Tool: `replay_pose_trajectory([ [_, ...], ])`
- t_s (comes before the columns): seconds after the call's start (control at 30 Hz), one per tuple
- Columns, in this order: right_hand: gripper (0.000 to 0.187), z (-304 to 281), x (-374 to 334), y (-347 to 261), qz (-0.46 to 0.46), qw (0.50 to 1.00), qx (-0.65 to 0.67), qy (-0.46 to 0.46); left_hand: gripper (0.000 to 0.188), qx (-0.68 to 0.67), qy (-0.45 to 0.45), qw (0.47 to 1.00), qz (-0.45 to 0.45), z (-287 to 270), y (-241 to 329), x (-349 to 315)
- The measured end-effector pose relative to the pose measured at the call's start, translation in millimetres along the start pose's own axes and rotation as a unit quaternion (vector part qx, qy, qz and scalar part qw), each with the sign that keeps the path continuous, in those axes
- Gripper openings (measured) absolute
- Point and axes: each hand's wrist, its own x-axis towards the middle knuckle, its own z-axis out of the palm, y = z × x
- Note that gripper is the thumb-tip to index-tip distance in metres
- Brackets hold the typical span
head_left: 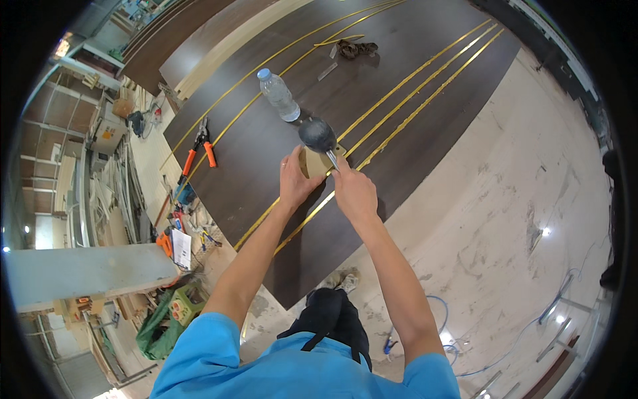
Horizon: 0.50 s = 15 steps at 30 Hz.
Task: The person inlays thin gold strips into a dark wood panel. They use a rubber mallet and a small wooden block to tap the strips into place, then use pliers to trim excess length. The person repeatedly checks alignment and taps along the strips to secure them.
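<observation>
My right hand [354, 191] is closed round the metal handle of a rubber mallet [317, 135] with a rounded black head. The mallet head is over a small tan block [314, 163], partly hiding it. My left hand [296, 178] grips the block's near left side, thumb toward the right hand. Beneath both hands lies a dark brown panel [266, 159] with long gold strips [392, 93] running across it. Whether the mallet touches the block I cannot tell.
A water bottle [279, 96] stands just beyond the mallet. Orange-handled snips [197, 149] lie at the panel's left, and a crumpled dark cloth [357, 48] at its far side. Left of the panel are a grey beam [86, 269] and scattered tools. A blue hose [512, 359] crosses the floor at right.
</observation>
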Motion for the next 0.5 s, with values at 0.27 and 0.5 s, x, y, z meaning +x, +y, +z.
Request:
replay_pose_trajectory([
  [0.27, 0.037, -25, 34, 26, 0.034, 0.999, -0.011, -0.039, 0.109, -0.032, 0.020, 0.999, -0.029, 29, 21, 28],
  [0.5, 0.038, -59, 78, 74, -0.021, 0.999, 0.025, -0.044, 0.110, -0.039, 0.010, 0.998, -0.047, 50, 38, 56],
])
